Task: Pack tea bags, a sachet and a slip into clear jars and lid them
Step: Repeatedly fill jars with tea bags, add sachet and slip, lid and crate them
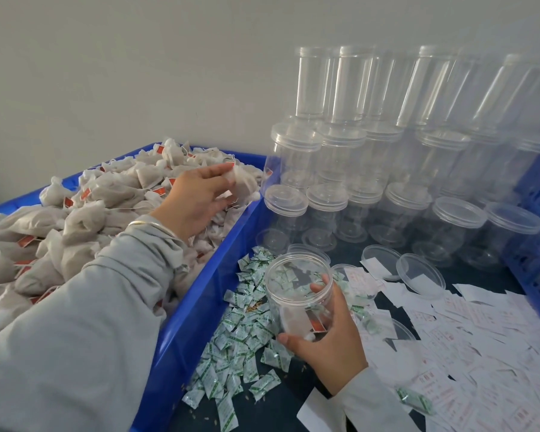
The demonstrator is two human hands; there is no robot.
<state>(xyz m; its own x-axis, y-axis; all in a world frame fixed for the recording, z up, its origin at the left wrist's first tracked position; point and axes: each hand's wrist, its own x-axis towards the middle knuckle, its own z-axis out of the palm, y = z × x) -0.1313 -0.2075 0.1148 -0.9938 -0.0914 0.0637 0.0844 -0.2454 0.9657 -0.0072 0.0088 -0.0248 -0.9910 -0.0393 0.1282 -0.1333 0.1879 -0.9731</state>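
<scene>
Grey sleeve point(69, 310) of the left arm fills the near foreground, stretched out over the big blue crate point(200, 294) that is heaped with tea bags point(85, 213), pale mesh pouches on strings with small red tags. Beyond the fingers, against the wall, stands the stack of clear jars point(371, 151), lidded and piled in tiers, probably kept there so a fresh one is always within reach. Under the right hand point(325, 341) lies the dark table point(480, 275), strewn on that hand's far side with white printed slips point(468, 338) and a few loose lids point(421, 275), and on its near side, toward the crate, with a drift of green-and-white sachets point(240, 332); each supply seems laid out in its own patch so one hand can feed while the other holds.

That right hand grips the open jar point(296, 294), thumb under its base and fingers point(325, 283) curled round the wall, tipping its mouth up toward the crate, seemingly to shorten the drop. It is clear plastic, unlidded, with at least one tea bag and a red tag lying at its bottom. The left hand point(197, 201) sits over the heap with a metal bangle point(152, 226) at the wrist, its fingers point(219, 173) pinching one tea bag point(242, 182) lifted just off the pile, judged to be the next one bound for the jar
</scene>
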